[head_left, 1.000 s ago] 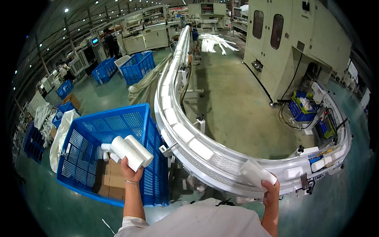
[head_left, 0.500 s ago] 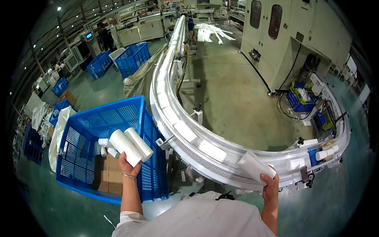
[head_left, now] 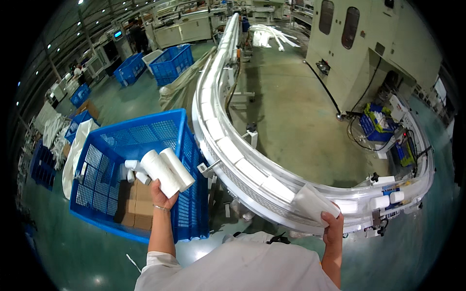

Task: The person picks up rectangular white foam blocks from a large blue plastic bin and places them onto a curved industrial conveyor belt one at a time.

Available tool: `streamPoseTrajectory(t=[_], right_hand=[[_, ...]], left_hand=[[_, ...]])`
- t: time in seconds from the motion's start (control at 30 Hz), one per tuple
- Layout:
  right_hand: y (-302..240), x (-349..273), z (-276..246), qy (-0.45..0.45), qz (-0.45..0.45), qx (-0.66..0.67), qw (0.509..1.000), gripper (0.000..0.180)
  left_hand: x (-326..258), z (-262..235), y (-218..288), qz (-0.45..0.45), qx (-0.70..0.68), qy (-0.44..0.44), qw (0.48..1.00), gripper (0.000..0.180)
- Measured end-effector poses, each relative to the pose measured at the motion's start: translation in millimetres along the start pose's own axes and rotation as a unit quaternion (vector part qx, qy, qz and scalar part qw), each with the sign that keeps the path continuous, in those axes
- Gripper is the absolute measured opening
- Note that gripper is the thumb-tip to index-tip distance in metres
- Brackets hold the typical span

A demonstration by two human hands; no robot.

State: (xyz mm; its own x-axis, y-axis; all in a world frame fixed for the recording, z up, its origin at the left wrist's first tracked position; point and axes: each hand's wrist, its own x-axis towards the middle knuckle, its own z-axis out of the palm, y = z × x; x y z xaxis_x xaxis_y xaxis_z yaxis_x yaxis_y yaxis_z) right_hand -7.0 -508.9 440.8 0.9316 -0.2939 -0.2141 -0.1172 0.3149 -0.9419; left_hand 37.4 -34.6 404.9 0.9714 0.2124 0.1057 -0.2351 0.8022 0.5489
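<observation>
Two white rolls [head_left: 161, 173] lie side by side in my left hand [head_left: 163, 195], held at a tilt above the blue crate [head_left: 104, 226]. Its fingers are closed round their lower ends. My right hand [head_left: 333, 227] grips one end of another white roll [head_left: 313, 202] over the near edge of the curved conveyor [head_left: 218, 170]. The far end of that roll reaches across the belt. Several white rolls [head_left: 250, 172] stand in a line along the belt, up to the held one. Inside the crate, a few smaller white rolls [head_left: 133, 167] rest near brown cardboard [head_left: 134, 203].
A guide bracket [head_left: 208, 169] juts from the conveyor beside the crate. More white rolls [head_left: 380, 202] sit on the belt at the right. A large pale machine [head_left: 361, 53] stands beyond the curve. Other blue crates [head_left: 172, 65] are on the floor at the far left.
The whole view has shifted slightly. On the belt, the white rolls left of my right hand now sit closer together. Both hands keep their grip and have hardly moved.
</observation>
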Motion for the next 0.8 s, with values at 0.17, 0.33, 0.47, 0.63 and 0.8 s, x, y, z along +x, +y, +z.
streamPoseTrajectory(t=[0.17,0.33,0.47,0.63,0.8], right_hand=[[4,-2,-3,-0.001,0.01,0.023,1.0,0.061],[7,-2,3,-0.018,0.015,0.002,1.0,0.059],[7,1,8,-0.052,0.01,-0.014,0.998,0.058],[1,-4,12,-0.066,-0.002,-0.018,0.998,0.059],[-1,-11,-2,-0.043,-0.016,-0.002,0.999,0.058]], left_hand=[[5,-7,-7,-0.012,-0.007,0.016,1.0,0.061],[10,-5,-9,-0.055,-0.009,0.01,0.998,0.058],[3,-1,-5,-0.047,-0.017,0.004,0.999,0.059],[-1,0,-2,-0.042,-0.019,-0.006,0.999,0.059],[11,-16,-12,-0.035,0.014,0.011,0.999,0.061]])
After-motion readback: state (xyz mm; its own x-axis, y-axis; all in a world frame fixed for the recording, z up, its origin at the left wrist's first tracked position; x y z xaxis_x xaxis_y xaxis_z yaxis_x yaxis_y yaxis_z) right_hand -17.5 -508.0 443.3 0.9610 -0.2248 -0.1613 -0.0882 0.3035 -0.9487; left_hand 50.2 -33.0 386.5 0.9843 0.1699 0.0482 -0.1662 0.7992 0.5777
